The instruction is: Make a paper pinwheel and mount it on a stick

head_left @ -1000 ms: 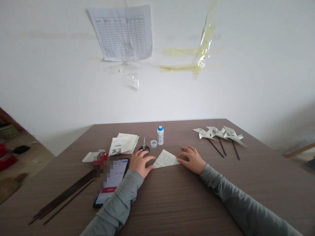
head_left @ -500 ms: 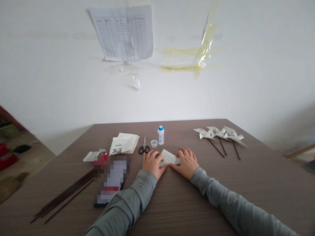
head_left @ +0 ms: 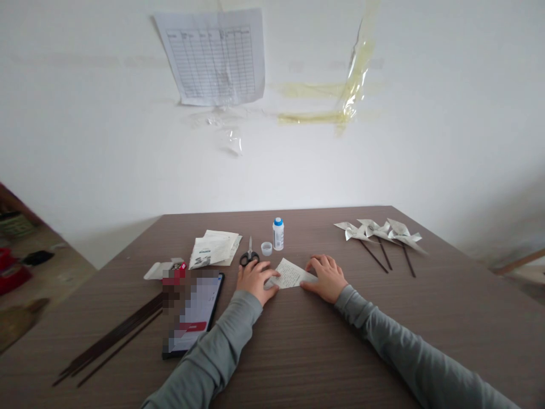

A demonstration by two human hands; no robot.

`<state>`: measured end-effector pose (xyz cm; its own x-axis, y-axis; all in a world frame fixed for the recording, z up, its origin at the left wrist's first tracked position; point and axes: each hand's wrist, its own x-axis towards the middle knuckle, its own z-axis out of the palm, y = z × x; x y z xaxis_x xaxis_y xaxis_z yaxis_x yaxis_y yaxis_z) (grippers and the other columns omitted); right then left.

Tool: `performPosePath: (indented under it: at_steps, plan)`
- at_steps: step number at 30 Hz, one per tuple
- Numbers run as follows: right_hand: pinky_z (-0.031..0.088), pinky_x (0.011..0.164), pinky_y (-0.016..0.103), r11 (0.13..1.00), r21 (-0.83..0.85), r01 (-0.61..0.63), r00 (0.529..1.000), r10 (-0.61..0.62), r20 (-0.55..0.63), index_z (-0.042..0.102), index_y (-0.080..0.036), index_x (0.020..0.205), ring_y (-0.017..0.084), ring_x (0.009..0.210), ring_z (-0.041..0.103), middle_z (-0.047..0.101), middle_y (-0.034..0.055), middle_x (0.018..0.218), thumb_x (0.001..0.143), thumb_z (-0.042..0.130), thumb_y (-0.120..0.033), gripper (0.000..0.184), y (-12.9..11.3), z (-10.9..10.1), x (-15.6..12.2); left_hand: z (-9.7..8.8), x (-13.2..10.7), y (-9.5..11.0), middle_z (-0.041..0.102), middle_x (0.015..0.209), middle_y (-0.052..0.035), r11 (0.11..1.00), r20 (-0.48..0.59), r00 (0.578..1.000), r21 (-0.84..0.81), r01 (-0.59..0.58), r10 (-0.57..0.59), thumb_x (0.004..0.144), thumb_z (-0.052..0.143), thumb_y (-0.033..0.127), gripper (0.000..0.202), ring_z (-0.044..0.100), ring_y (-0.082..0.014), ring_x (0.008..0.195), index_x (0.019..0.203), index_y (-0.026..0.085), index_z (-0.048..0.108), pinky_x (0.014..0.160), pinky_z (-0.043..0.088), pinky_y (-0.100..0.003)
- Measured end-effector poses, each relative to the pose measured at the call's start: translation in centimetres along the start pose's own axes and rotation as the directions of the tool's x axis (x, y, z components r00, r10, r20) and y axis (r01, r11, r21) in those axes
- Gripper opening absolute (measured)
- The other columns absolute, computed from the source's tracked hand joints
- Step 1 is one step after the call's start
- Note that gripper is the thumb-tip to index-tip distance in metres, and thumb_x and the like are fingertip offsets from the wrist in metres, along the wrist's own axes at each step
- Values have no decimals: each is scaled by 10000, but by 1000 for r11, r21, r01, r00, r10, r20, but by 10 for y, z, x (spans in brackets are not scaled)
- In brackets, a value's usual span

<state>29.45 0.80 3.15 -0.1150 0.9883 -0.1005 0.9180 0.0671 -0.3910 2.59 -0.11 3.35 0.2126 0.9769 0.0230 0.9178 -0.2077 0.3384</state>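
Observation:
A piece of printed paper (head_left: 290,275), folded to a triangle, lies flat on the table with its point away from me. My left hand (head_left: 254,282) is at its left corner, thumb and fingertips around that corner. At the right corner, my right hand (head_left: 328,279) has its thumb on the near folded edge and its fingers curved beyond it. Both hands cover the ends of the fold. Black-handled scissors (head_left: 250,258) lie just past my left fingers. A small clear cap (head_left: 266,249) and a white bottle with a blue top (head_left: 278,234) stand beyond the paper.
Three paper pinwheels (head_left: 370,230) on dark sticks lie at the right. Left are loose paper sheets (head_left: 213,250), a small red box (head_left: 175,274), a phone (head_left: 200,312) partly blurred out, and several thin dark sticks (head_left: 113,335). A wall (head_left: 272,176) rises behind the table.
My hands have moved apart along the near edge of the folded paper, left hand leftward and right hand slightly rightward. More of the paper shows between them.

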Motion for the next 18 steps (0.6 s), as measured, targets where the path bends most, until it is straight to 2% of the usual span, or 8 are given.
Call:
performPosePath:
  at_steps: [5,8,13,18]
  plan:
    - [458,1490,690,1000,22,2,999,-3,46,884,-352,1514,479,1898,464,660,112,1918,1069,918,-404,450,12,-10,3,-12,-4,-12,748,1947,-68,998,81,996,51,28,-32,1096,888,323,520,556,-530,1892,1592,453,969,1562,370,-906]
    - [469,1478,707,1000,31,0,998,-2,63,896,-370,1519,484,1904,450,658,98,1933,1051,909,-393,468,19,-15,4,-9,-4,-22,749,1946,-52,996,66,998,83,9,-15,1119,848,362,514,562,-530,1883,1602,495,960,1546,392,-907]
    - [473,1472,765,999,43,21,998,-24,62,925,-404,1491,499,1884,482,679,73,1940,1024,888,-381,469,29,-16,7,-2,-4,-30,798,1889,-69,993,2,999,114,33,-33,1066,896,317,483,607,-550,1834,1502,492,1008,1504,447,-919]
    - [453,1502,775,998,42,54,997,-57,61,950,-426,1500,497,1857,538,696,54,1941,1017,870,-363,493,36,-16,9,-10,-12,-32,802,1880,-84,998,-37,999,67,13,-10,1062,908,293,482,604,-575,1838,1488,492,1016,1489,451,-953]
